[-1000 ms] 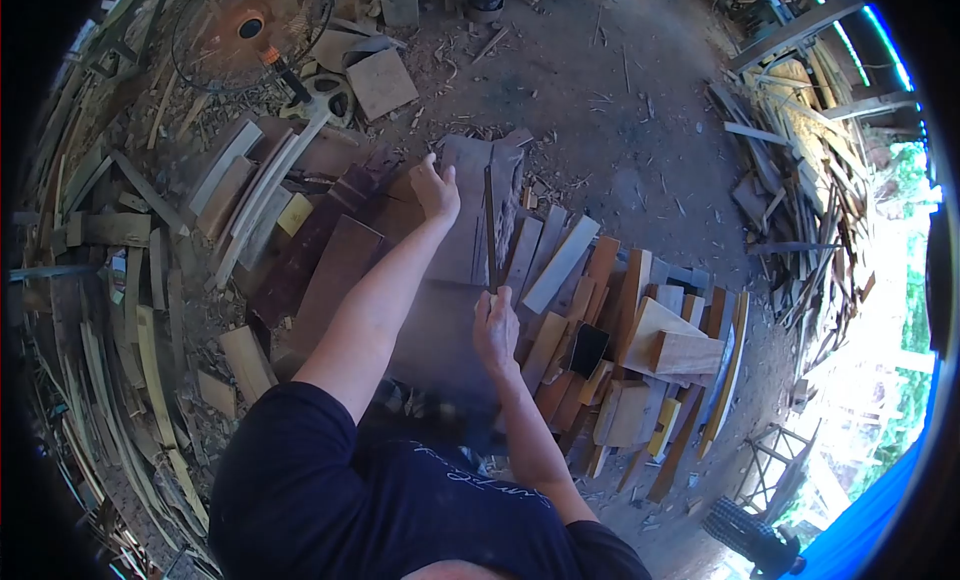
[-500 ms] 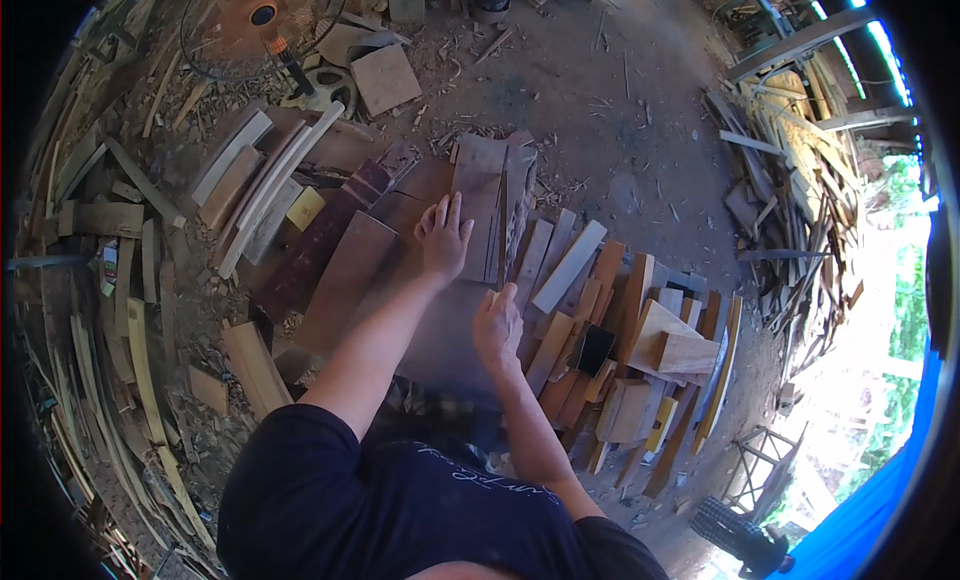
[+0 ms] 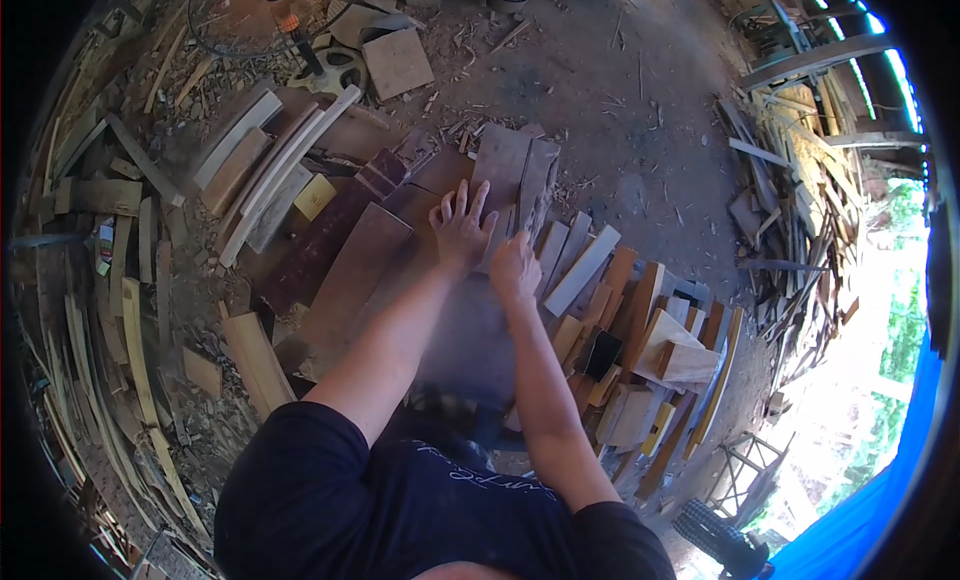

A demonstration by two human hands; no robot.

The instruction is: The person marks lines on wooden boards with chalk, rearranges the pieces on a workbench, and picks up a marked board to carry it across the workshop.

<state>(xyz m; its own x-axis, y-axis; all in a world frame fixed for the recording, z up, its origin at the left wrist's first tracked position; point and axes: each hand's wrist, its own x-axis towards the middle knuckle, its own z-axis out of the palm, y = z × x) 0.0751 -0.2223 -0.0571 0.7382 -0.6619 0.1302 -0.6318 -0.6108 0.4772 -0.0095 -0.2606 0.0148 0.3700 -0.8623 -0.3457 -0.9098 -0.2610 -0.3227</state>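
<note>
A flat brown board (image 3: 499, 158) lies on the low wooden work surface (image 3: 455, 320) in front of me. My left hand (image 3: 463, 228) rests on its near part with the fingers spread. Just to the right, my right hand (image 3: 516, 267) is closed in a fist at the board's near right side. A thin dark blade-like tool runs forward from this fist, mostly hidden by the hand now; its exact kind is unclear. A dark line divides the board from a rough-edged strip (image 3: 540, 175) along its right side.
Cut wood blocks (image 3: 630, 415) are stacked to the right, with long curved pieces (image 3: 290, 170) at the left. A fan (image 3: 283, 10) stands far left. Scrap wood piles (image 3: 800, 180) line the right side, and shavings litter the dirt floor (image 3: 600, 110).
My right hand has moved forward and slightly right, closer to the board. My left hand has shifted a little right in view and stays spread. The whole view has shifted slightly.
</note>
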